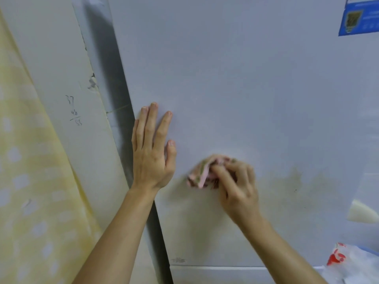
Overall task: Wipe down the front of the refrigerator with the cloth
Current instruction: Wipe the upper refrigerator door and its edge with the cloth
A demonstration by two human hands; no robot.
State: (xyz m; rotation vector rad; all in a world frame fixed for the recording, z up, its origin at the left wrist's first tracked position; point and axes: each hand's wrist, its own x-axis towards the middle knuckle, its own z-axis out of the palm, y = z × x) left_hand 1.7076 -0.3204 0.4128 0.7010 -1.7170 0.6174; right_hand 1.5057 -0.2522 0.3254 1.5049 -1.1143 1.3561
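Pale refrigerator door (pixel 235 89) fills the view, left hand (pixel 151 152) flat on it, fingers straight. Beside it the right hand (pixel 238 187) clamps its grip round the pink cloth (pixel 202 173) on the door; a dingy smear (pixel 297 179) lies rightward.

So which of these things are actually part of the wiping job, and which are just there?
In the job: refrigerator door, pink cloth gripped by the right hand, left hand flat on the door.
Just there: yellow curtain, blue sticker, plastic bag, scribbled wall.
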